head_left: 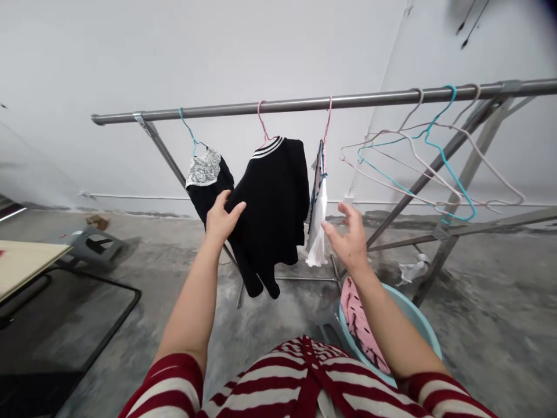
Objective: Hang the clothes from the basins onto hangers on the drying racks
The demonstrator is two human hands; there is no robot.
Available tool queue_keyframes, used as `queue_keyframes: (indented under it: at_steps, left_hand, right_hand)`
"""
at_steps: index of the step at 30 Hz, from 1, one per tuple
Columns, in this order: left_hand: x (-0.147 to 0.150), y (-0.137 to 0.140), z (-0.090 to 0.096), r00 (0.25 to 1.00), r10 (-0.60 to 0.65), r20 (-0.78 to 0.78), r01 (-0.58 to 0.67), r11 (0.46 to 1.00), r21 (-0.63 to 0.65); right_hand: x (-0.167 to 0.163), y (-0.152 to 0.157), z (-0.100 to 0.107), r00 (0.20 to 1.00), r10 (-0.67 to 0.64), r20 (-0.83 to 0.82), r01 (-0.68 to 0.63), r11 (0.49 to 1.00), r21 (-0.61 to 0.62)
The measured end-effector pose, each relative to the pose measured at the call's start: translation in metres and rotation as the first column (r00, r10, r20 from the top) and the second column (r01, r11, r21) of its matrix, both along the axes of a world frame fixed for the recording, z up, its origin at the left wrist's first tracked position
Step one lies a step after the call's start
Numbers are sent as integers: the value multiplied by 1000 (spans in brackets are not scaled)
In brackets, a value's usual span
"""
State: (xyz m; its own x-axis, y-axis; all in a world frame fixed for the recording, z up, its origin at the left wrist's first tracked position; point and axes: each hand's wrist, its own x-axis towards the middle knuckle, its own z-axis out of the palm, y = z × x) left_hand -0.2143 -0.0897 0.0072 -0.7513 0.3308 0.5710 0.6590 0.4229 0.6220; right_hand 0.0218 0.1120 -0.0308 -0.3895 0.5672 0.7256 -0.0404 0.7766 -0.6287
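A black long-sleeved top (272, 197) with a white-striped collar hangs from a pink hanger (261, 119) on the metal rail. My left hand (223, 217) is at its left sleeve, thumb and forefinger spread; whether it touches the cloth I cannot tell. Left of it hangs a black garment with a white lace yoke (205, 167) on a blue hanger (187, 125). My right hand (349, 235) is open, just right of a white garment with a dark patterned part (319, 220), seen edge-on on another pink hanger (329, 119).
The rail (296, 105) spans the view before a white wall. Bare hangers, one blue (441, 154), hang at its right. A light-blue basin (429, 331) with pink spotted cloth (359, 322) stands below right. A table (26, 261) and grey stool (96, 247) are left.
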Motion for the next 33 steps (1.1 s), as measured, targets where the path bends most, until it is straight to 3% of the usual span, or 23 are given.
queue_keyframes:
  at_steps: [4, 9, 12, 17, 23, 27, 33]
  left_hand:
    - [32, 21, 12, 998, 3, -70, -12, 992, -129]
    - [79, 40, 18, 972, -184, -145, 153, 968, -200]
    - [91, 48, 23, 957, -215, -194, 178, 965, -195]
    - [71, 70, 43, 992, -8, -126, -4, 995, -95]
    - [42, 108, 74, 993, 18, 114, 29, 915, -403]
    - [40, 115, 74, 993, 104, 56, -76, 925, -373]
    - [40, 105, 77, 984, 168, -55, -176, 901, -396]
  right_hand:
    - [-15, 10, 14, 996, -74, 59, 74, 997, 6]
    - [-24, 12, 30, 950, -167, 262, 168, 986, 20]
    - [-24, 11, 37, 896, -241, 374, 234, 970, 66]
    - [-22, 12, 41, 841, -275, 466, 277, 959, 67]
    - [-26, 25, 43, 905, -133, 404, 197, 973, -122]
    - [-25, 30, 48, 941, -122, 316, 195, 958, -211]
    - [-29, 27, 57, 951, -151, 270, 190, 974, -126]
